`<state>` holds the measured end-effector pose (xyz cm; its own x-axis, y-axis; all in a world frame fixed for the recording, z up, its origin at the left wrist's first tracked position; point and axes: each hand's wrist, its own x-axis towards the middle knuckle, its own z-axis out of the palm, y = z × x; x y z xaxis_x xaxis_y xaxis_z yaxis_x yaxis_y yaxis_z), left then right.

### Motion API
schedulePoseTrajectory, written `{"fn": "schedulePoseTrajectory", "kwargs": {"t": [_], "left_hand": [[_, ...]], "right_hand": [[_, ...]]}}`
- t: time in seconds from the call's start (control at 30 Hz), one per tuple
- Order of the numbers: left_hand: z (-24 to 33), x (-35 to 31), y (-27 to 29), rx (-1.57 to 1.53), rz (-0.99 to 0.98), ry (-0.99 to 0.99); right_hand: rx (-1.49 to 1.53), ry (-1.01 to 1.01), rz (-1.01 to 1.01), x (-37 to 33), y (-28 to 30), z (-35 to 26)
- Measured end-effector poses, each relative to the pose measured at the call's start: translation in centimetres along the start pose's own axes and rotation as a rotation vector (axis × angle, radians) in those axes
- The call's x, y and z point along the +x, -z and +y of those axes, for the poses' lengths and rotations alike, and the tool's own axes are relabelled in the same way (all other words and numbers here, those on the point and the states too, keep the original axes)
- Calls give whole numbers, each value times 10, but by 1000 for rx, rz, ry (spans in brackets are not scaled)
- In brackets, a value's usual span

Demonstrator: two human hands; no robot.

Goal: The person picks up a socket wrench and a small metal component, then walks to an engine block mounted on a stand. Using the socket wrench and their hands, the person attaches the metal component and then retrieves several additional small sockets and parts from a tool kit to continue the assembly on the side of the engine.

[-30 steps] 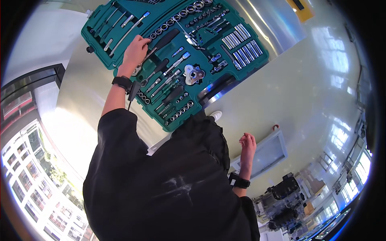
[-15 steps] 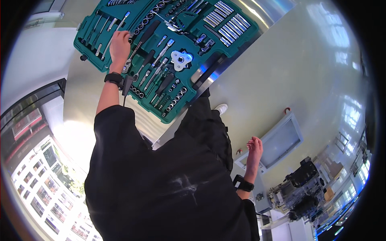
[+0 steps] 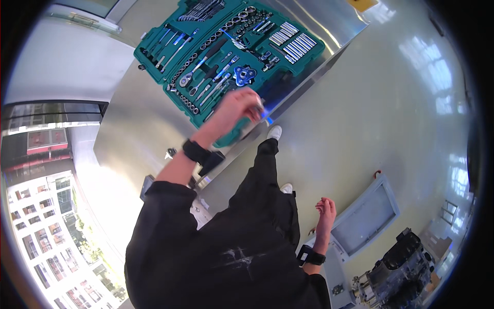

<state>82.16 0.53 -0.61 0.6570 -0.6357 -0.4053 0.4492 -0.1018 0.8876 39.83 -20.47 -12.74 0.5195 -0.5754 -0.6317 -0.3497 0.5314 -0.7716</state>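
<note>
A green tool case [image 3: 150, 37] lies open on a metal table, with rows of sockets, ratchets, wrenches and drivers in moulded slots. Over its near corner, blurred by motion, is my left hand [image 3: 234, 110]. The fingers are curled together, and a small pale glint shows at the tips; what it is I cannot make out. Just beyond the hand sits a blue three-lobed tool [image 3: 244, 75]. My right hand [image 3: 325, 207] hangs low at my right side, away from the case. Its fingers are loosely bent and somewhat apart, with nothing visible in them.
The metal table [image 3: 121, 123] ends in a straight edge at my right. A grey framed panel or cart [image 3: 366, 219] stands on the floor to the right. Farther back at lower right is a dark engine-like assembly [image 3: 399, 268]. A yellow object [image 3: 363, 5] shows at the top.
My left hand has left the sockets on the far left of the case and swung right and nearer, over its near corner. The view has shifted. My right hand still hangs.
</note>
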Motion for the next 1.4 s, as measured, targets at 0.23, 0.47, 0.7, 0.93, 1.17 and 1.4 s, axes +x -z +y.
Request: {"fn": "schedulePoseTrajectory", "kwargs": {"t": [0.23,0.47,0.7,0.93,1.17,1.4], "left_hand": [[-131,-116,-212,-104,-336,282],[-193,-211,-295,195,-545,315],[-257,-310,-330,224,-679,324],[-335,-416,-346,24,-776,386],[-353,-490,-380,204,-899,432],[-366,-493,-452,340,-1081,504]], "right_hand": [[-219,352,-66,-61,73,34],[-53,373,-193,-176,122,38],[-278,552,-73,-259,154,94],[-294,461,34,-334,206,182],[-279,466,111,-415,248,223],[-238,400,243,-443,310,217]]}}
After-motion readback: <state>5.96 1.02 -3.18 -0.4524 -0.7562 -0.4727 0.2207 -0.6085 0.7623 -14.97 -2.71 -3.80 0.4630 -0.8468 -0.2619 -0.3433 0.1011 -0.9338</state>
